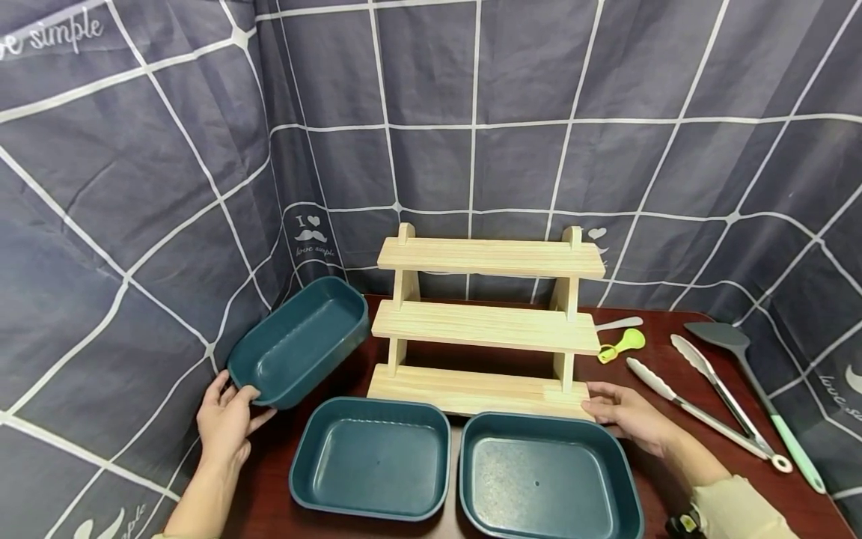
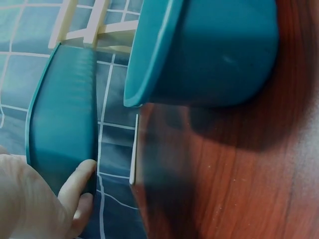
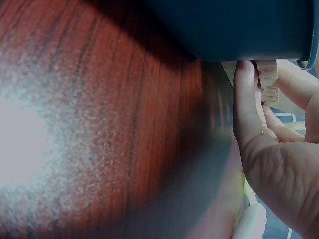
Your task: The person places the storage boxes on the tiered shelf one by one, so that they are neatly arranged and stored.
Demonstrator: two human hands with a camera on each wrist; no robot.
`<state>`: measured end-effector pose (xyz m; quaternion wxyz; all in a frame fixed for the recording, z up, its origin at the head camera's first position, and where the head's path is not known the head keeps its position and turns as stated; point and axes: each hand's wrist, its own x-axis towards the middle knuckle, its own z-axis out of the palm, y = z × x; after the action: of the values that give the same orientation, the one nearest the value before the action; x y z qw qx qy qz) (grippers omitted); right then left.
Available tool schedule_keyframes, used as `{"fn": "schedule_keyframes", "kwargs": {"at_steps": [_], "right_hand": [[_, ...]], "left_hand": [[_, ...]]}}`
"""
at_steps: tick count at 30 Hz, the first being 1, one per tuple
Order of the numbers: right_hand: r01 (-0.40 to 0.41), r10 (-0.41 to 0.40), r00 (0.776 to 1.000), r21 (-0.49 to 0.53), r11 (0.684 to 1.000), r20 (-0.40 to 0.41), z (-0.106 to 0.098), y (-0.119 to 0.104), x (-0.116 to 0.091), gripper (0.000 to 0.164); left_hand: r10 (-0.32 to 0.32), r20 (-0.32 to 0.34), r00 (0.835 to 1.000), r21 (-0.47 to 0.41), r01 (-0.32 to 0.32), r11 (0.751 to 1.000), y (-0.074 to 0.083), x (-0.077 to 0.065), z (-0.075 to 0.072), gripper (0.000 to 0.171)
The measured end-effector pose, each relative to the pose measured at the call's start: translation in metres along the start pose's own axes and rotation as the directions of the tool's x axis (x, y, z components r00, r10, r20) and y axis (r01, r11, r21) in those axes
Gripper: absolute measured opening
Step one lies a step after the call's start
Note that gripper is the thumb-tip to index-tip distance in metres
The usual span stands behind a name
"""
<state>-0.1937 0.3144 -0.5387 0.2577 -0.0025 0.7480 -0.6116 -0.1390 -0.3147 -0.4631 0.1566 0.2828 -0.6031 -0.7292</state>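
Observation:
My left hand (image 1: 224,423) grips a dark teal rectangular bin (image 1: 306,340) by its near corner. That bin is tilted beside the left end of a three-tier wooden shelf stand (image 1: 485,326). In the left wrist view, fingers curl around the end of the held bin (image 2: 62,114). At the stand's other end, my right hand (image 1: 633,419) pinches the right tip of the bottom shelf. The right wrist view shows its thumb and fingers on either side of the wooden board end (image 3: 268,84). Part of this board is hidden behind a teal bin (image 3: 249,30).
Two matching bins, a left one (image 1: 377,464) and a right one (image 1: 542,479), stand before the rack. To the right lie tongs (image 1: 707,427), a grey spatula with a green handle (image 1: 781,427), green measuring spoons (image 1: 626,342) and a white utensil (image 1: 621,324). Grid-patterned cloth (image 1: 525,90) surrounds the table.

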Motion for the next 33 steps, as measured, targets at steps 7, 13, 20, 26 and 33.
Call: {"fn": "schedule_keyframes", "kwargs": {"at_steps": [7, 13, 20, 26, 33], "right_hand": [[0.010, -0.010, 1.000, 0.009, 1.000, 0.002, 0.000, 0.002, 0.001, 0.073], [0.017, -0.017, 1.000, 0.012, 1.000, 0.000, 0.000, 0.003, 0.002, 0.076], [0.015, -0.015, 1.000, 0.016, 1.000, -0.006, 0.001, 0.002, 0.001, 0.076], [0.012, -0.012, 1.000, 0.027, 1.000, 0.000, 0.000, 0.003, 0.002, 0.076], [0.027, -0.027, 1.000, 0.026, 0.999, 0.005, 0.000, 0.004, 0.003, 0.076]], "left_hand": [[-0.010, 0.015, 1.000, -0.024, 0.010, 1.000, 0.008, -0.004, 0.002, 0.084], [-0.012, 0.015, 1.000, -0.044, 0.013, 0.999, 0.020, -0.011, 0.003, 0.082], [-0.016, 0.055, 0.998, -0.095, 0.022, 0.995, 0.036, -0.017, 0.005, 0.081], [-0.008, 0.095, 0.995, -0.127, 0.020, 0.992, 0.048, -0.021, 0.010, 0.078], [0.028, 0.127, 0.992, -0.128, -0.012, 0.992, 0.059, -0.023, 0.022, 0.079]]}}
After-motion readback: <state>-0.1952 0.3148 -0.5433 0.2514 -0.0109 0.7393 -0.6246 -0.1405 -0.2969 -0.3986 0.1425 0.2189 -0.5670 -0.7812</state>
